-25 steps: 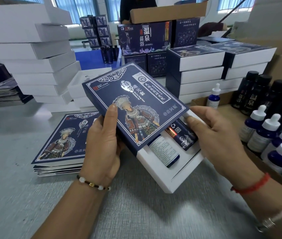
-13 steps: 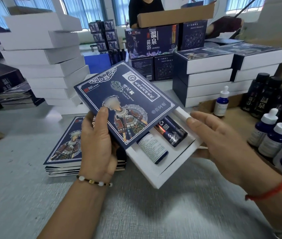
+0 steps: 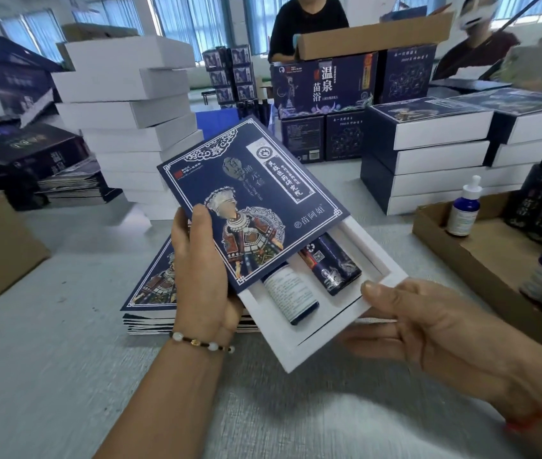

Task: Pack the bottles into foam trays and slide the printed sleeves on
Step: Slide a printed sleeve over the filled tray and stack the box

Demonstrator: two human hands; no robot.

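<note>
I hold the foam tray (image 3: 299, 346) lifted off the grey bench (image 3: 47, 376), with the printed sleeve (image 3: 256, 200) covering its far half. My left hand (image 3: 203, 276) grips the sleeve at its near left edge, thumb flat on the printed face and the other fingers hidden underneath, which I judge keeps the sleeve steady while the tray goes in. My right hand (image 3: 428, 323) pinches the tray's near right corner, thumb on the white rim and fingers spread below it, a hold that looks suited to pushing the tray deeper. Two bottles lie side by side in the tray's cut-outs, poking out from under the sleeve: the white-labelled bottle (image 3: 291, 293) on the left, the dark patterned bottle (image 3: 332, 266) to its right. The sleeving seems about half done. Directly beneath the tray sits a stack of flat sleeves (image 3: 150, 286); to the tray's right, a cardboard box (image 3: 481, 256) holds dropper bottles (image 3: 465, 207) close to hand.
</note>
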